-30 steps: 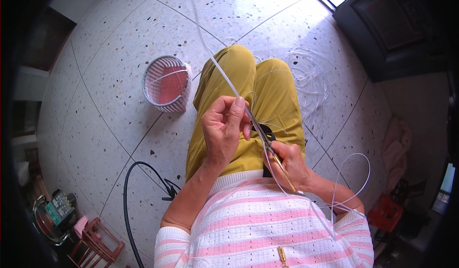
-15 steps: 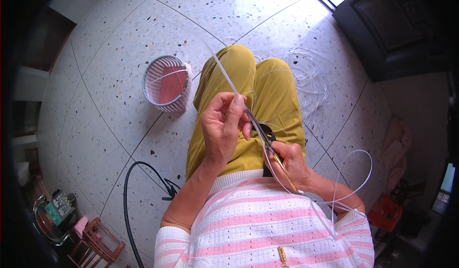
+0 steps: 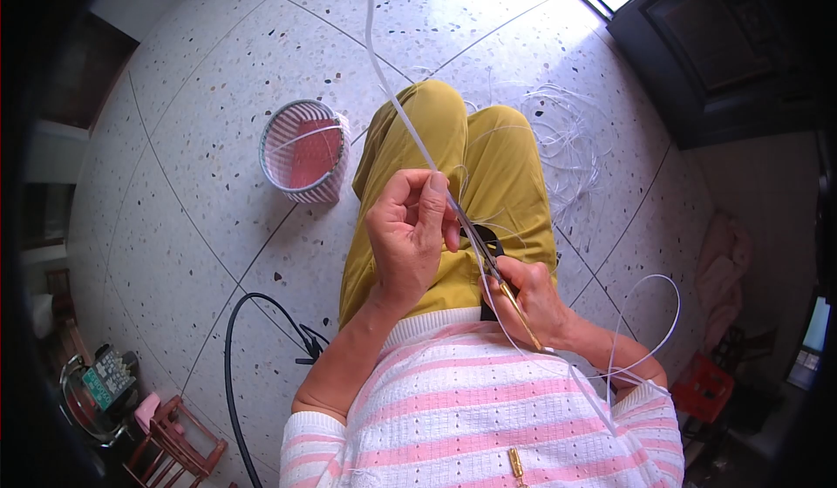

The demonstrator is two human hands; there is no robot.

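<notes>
A flat white plastic strip [image 3: 406,125] is pinched between the thumb and fingers of my left hand [image 3: 410,227], over my lap. It runs up past my knees and out at the top edge. My right hand [image 3: 534,301] is closed around a slim tool with a gold-coloured handle [image 3: 520,315] and a dark shaft [image 3: 479,242], which points up toward my left fingertips. Beside the shaft shows a black loop [image 3: 495,246]; whether it belongs to the tool I cannot tell. Loose strip curls [image 3: 677,301] over my right forearm. The strip's contact with the tool is unclear.
A striped woven basket [image 3: 342,170] with a pinkish bottom stands on the speckled floor left of my knees. Loose white strips [image 3: 562,144] lie heaped at right. A black cable [image 3: 229,357] curves at lower left, near a small wooden chair [image 3: 179,440]. A dark door [image 3: 724,48] stands upper right.
The strip's far end has swung upward and now reaches the top edge in a bent line. Both hands have stayed nearly in place, still holding the strip and the tool.
</notes>
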